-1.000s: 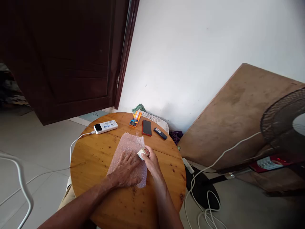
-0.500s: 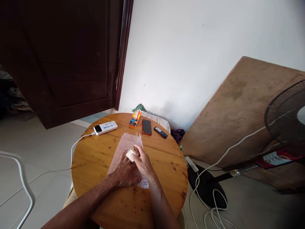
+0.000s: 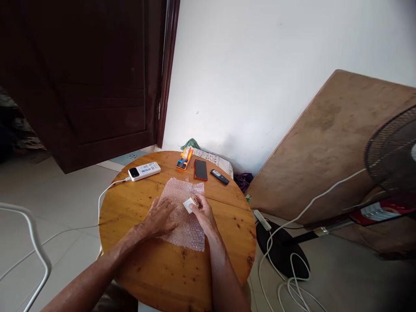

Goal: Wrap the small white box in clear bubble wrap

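My left hand (image 3: pixel 160 215) lies flat and open on the clear bubble-wrap sheet (image 3: pixel 183 211) to pin it to the round wooden tabletop (image 3: pixel 136 216), while my right hand (image 3: pixel 201 212) pinches a small pale rectangular box (image 3: pixel 188 204) over its right edge

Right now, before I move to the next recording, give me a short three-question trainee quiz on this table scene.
1. True or false: the left hand lies flat on the bubble wrap.
2. Which hand holds the small box? A) left hand B) right hand C) neither
3. Fill in: the white power bank has a white ____ plugged into it.

Key
1. True; the palm presses the sheet on the round wooden table.
2. B; its fingers pinch the box above the wrap.
3. cable, which runs off the table's left edge.
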Available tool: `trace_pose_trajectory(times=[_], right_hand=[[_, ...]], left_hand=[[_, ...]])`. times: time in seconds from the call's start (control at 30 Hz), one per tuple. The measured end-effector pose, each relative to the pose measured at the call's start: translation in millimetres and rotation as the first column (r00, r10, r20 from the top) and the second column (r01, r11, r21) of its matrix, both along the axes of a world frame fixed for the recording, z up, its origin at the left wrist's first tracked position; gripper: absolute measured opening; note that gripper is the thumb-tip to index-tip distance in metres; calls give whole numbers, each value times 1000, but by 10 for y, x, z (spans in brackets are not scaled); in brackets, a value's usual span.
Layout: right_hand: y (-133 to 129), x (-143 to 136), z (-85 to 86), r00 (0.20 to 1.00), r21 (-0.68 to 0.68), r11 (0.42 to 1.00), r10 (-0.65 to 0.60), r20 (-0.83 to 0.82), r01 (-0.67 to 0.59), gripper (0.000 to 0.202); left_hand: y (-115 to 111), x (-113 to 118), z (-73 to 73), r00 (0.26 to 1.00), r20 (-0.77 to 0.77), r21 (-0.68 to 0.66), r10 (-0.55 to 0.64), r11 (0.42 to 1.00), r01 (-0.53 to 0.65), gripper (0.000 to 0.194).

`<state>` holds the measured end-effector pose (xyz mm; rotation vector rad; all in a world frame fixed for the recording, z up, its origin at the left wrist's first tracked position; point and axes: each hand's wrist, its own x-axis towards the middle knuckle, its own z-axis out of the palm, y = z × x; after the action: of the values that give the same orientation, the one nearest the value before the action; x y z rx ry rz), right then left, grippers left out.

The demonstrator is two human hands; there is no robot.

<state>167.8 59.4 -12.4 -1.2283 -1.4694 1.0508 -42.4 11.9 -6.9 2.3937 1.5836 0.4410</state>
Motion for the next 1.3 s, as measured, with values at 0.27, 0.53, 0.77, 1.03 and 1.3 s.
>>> trace_pose_trajectory(times=[0.27,0.53,0.77,1.03,1.3], right_hand=[[-118,45,74,942,65,998,-6,334,-17,50],[-183,-32,221,937,92,989,74,342,-112,47],[-202,1,176,898,81,983,115,426,-164,62],[-197,1,185,891,99,978,124,437,-185,57],[-187,3,159,899,86,980,125,420,-177,58]], left_hand=[[-43,-102,-127,998,60,49,-9,999,6,76],[-48,-95,-134,995,101,39,-20,999,16,81],[-64,-93,-121,994,109,34,-13,999,10,83],[-72,-103,-82,992,123,19,17,1000,-19,81],[-70,-113,-136,993,122,48,2,999,-8,79]])
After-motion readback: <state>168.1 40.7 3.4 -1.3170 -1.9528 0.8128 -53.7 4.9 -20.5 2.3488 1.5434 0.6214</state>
